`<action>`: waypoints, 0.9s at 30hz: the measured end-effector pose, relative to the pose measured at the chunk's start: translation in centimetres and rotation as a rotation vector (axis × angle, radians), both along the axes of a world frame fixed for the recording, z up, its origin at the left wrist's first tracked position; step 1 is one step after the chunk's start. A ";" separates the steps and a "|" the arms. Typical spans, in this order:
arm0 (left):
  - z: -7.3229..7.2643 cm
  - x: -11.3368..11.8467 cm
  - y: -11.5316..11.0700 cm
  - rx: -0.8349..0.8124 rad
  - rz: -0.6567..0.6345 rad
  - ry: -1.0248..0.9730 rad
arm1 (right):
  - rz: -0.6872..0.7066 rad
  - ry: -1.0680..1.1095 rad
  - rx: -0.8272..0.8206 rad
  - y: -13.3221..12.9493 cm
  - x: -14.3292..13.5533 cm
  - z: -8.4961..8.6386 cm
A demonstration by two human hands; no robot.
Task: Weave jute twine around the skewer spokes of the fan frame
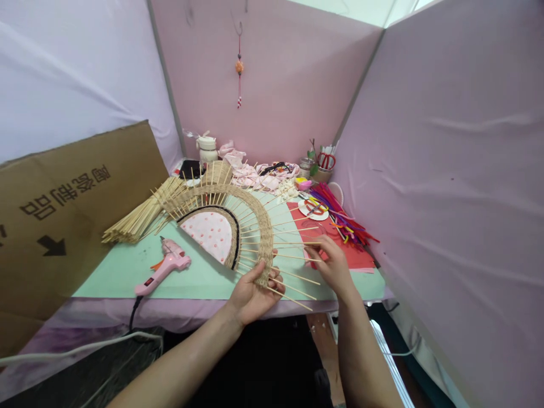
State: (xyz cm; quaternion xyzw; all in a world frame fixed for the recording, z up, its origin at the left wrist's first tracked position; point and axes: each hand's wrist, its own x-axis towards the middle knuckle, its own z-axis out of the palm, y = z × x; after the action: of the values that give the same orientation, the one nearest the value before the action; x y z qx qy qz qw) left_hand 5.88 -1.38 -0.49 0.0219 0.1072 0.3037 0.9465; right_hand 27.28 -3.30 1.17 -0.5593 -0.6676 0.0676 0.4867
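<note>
Clamped on the rim of a woven fan (225, 232), the left hand (257, 296) holds it right of the pink glue gun (165, 272) — the right hand (332, 265), farther right, pinches a thin stick (291, 244) that a sideways tug could snap.

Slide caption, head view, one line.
Left grip holds woven fan, right grip at the tip of a stick, glue gun lying on the table.

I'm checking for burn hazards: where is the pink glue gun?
In the head view, the pink glue gun lies left of centre on the pale green tabletop, near its front edge, below the bundle of thin sticks.
</note>
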 end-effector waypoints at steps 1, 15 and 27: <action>0.0 0.0 0.0 -0.003 0.000 -0.013 | -0.012 -0.049 0.021 -0.5 0.3 0.2; -0.2 -0.3 0.0 0.010 -0.013 -0.046 | -0.159 -0.141 0.260 -2.3 0.3 2.2; -0.6 -0.3 0.1 0.023 -0.007 -0.056 | -0.085 0.135 0.167 -2.6 0.7 1.2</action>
State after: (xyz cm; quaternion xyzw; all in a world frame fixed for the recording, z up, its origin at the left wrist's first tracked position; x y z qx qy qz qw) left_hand 5.57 -1.30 -1.06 0.0246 0.0771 0.3023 0.9498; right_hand 27.94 -5.91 2.39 -0.5387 -0.6124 0.0284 0.5779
